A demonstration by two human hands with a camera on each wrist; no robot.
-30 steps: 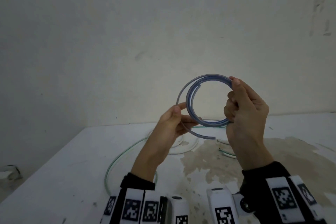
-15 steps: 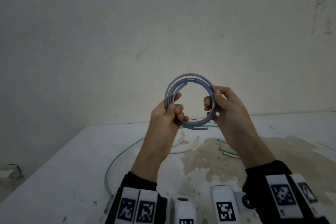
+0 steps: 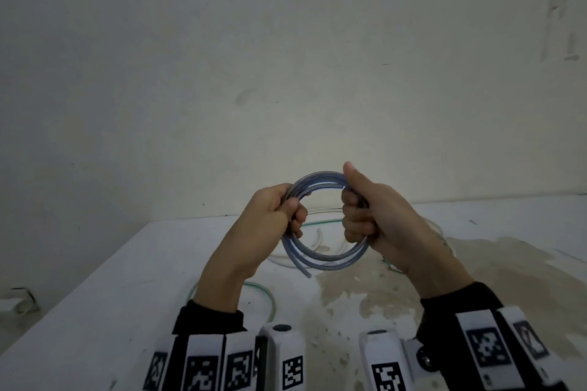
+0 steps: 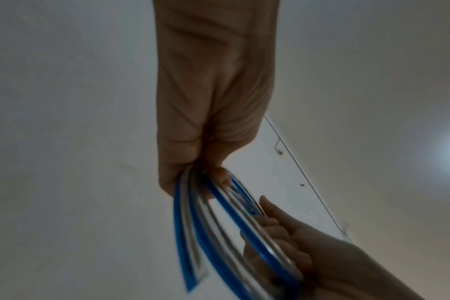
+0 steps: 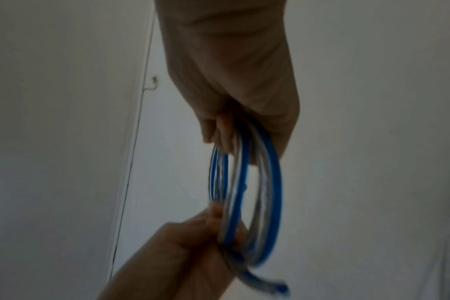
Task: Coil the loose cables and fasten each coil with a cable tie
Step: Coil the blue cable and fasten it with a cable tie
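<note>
Both hands, left [image 3: 276, 216] and right [image 3: 374, 216], now fist-grip the blue cable coil [image 3: 324, 259]; tail wound in, ready for tying.

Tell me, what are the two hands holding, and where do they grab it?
Both hold one blue-striped cable coil up in the air. The left hand grips its left side, the right hand grips its right side.

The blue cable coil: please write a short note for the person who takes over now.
Left hand: grips the left side of the blue cable coil.
Right hand: grips its right side.
The coil is held up above the white table; one end sticks out at the bottom.
Done: this cable is wound; no tie on it is visible.
Left: tie this coil, then coil and tie the green cable and the others on the table.
</note>
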